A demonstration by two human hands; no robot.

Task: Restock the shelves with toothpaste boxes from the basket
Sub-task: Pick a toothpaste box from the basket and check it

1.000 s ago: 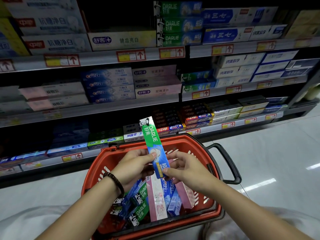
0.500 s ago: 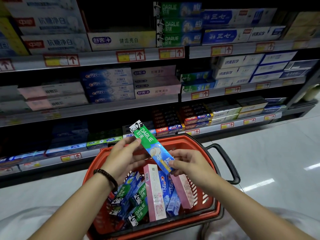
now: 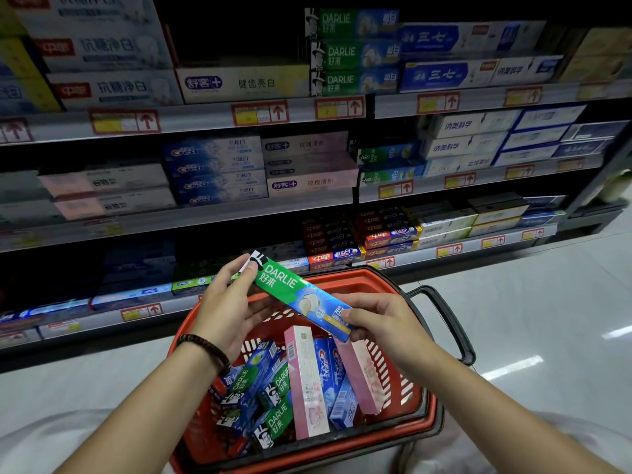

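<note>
- Green box [image 3: 294, 289] is up over the basket [image 3: 424, 415], tilted: far-left end high, near-right end low.
- Left hand [image 3: 229, 302] pinches the high end, thumb on top. Right hand [image 3: 386, 323] curls round the low end, so there is a grip at both ends.
- The high end overlaps the bottom shelf [image 3: 143, 311] front edge; touching or apart, can't tell.
- Loose boxes [image 3: 273, 388] lie in the basket; the pink box [image 3: 304, 381] has its top edge near the held box's low end.
- Black handle [image 3: 448, 323] sits just right of the right hand.
- Bare floor [image 3: 547, 319] opens out to the right.
- On the top shelf [image 3: 205, 112], a dark slot sits left of the Darlie stack [image 3: 352, 53].
</note>
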